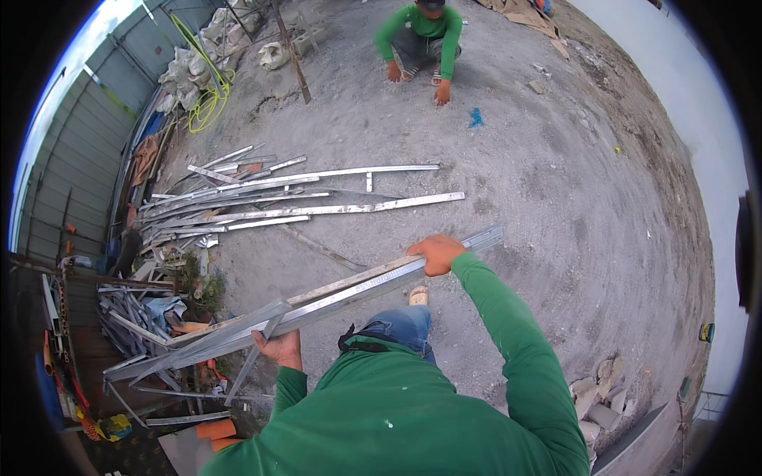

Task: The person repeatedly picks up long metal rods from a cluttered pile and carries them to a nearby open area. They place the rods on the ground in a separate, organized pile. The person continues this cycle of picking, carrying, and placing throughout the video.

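Observation:
A bundle of long silvery metal channels [349, 301] slants across in front of me, its right end higher in the picture. Near that end my right hand [438, 254] is wrapped over the bundle from above. My left hand [282, 349] supports it from below, further toward the left end, with its fingers partly hidden behind the metal. A shorter strip [254, 361] crosses the bundle at an angle beside my left hand. Beyond lies a loose pile of similar metal channels [302, 210] on the sandy grey ground.
A co-worker [425, 36] in green squats at the far side, hands near the ground, by a blue scrap [475, 118]. Metal scrap [135, 317] heaps up at left along a metal fence [67, 151]. A yellow-green hose [210, 103] and broken rubble [603, 401] lie around.

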Motion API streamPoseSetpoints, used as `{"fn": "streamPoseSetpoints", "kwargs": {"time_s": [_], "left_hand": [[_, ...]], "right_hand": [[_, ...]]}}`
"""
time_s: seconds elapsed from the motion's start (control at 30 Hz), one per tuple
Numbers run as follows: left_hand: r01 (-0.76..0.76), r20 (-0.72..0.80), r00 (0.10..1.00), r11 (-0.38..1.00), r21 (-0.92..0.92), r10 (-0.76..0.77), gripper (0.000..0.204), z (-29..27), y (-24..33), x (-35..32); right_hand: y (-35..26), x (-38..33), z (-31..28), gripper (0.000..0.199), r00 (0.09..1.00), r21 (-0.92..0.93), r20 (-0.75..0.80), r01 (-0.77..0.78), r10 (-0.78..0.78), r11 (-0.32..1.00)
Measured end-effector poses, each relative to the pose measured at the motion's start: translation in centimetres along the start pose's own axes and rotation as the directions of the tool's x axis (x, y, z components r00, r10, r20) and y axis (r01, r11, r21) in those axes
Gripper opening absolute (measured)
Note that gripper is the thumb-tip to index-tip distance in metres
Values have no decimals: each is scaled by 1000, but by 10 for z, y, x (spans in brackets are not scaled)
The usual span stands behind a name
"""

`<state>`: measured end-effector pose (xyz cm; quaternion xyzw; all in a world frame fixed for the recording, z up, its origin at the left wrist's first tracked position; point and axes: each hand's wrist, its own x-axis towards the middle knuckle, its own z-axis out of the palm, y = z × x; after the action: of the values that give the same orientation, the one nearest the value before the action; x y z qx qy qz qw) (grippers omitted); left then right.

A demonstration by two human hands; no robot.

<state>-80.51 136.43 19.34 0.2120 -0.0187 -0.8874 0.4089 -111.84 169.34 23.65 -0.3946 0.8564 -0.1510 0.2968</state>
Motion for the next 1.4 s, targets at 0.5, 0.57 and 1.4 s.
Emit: {"fn": "streamPoseSetpoints", "kwargs": {"time_s": [0.5, 0.57, 1.4], "left_hand": [[316, 9, 948, 943, -99, -317, 69, 15, -282, -38], [354, 6, 935, 928, -116, -356, 68, 12, -312, -55], [492, 108, 863, 870, 41, -493, 66, 101, -264, 84]], "right_hand": [[198, -150, -131, 50, 975, -63, -7, -221, 221, 973], [230, -174, -129, 51, 972, -38, -7, -234, 234, 971], [146, -144, -82, 52, 914, 225, -184, -318, 361, 921]]}}
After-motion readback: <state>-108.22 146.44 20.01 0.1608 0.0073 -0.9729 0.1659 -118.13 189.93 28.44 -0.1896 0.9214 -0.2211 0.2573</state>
